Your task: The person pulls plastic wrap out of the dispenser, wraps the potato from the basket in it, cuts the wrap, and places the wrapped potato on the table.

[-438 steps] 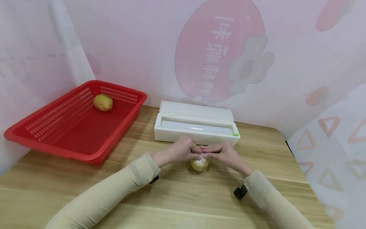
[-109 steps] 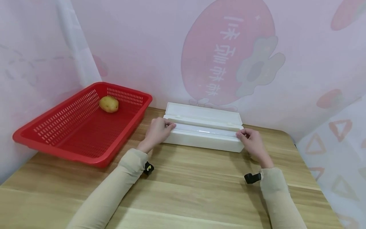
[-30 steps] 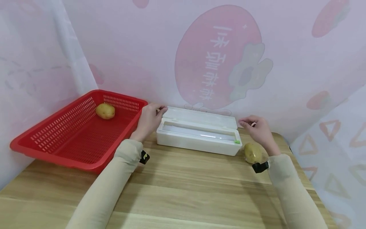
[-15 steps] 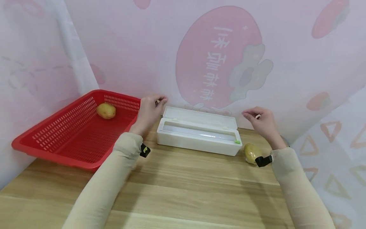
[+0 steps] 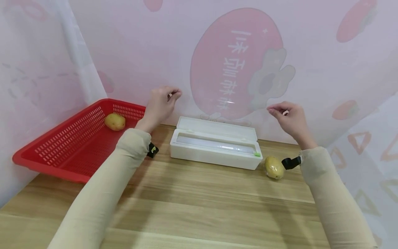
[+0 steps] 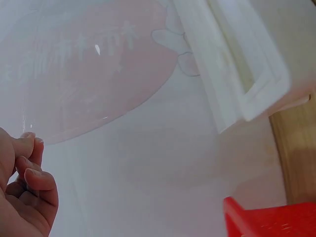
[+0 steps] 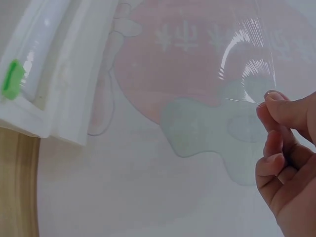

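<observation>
My left hand [image 5: 160, 105] and right hand [image 5: 290, 119] are raised above the table, well apart. Between them spreads a nearly invisible sheet of cling film [image 7: 247, 74], its glare and creases clearest in the right wrist view. Thumb and fingertips of each hand pinch one corner. Below stands a white cling film dispenser [image 5: 214, 157] with its lid up, a film roll [image 5: 214, 144] inside and a green slider [image 5: 257, 154] at the right end. Whether the sheet joins the roll cannot be made out. A shiny, film-wrapped potato [image 5: 274, 167] lies under my right wrist.
A red plastic basket [image 5: 46, 173] stands at the left, partly behind my left arm, with one potato [image 5: 115, 121] inside. A patterned pale sheet [image 5: 140, 41] hangs behind the wooden table [image 5: 199, 207].
Earlier both hands worked on a wrapped potato in front of the dispenser, then pinched film at the dispenser's two ends. Since then they have risen, the right also shifting rightward. The wrapped potato now lies at right.
</observation>
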The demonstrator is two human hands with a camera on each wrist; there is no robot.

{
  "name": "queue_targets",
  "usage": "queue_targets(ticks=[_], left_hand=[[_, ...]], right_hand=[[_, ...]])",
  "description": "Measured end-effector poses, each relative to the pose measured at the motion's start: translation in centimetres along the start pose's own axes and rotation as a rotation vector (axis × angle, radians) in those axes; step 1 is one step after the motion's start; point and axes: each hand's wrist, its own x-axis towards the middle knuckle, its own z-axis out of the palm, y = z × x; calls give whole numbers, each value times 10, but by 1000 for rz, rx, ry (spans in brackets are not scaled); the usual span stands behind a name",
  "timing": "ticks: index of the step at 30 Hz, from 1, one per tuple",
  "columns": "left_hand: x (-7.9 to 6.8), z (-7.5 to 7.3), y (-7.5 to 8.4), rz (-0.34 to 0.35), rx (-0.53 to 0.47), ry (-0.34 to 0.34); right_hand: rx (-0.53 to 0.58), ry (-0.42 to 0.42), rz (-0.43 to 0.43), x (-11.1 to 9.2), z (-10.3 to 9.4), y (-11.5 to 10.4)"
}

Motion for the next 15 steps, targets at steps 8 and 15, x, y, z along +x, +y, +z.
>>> queue_targets(ticks=[8,15], left_hand=[[22,-11,9,54,9,6],[37,-21,21,39,17,11]], right_hand=[[-19,18,-17,14,-15,-9],[-27,93,-50,25,-24,-17]])
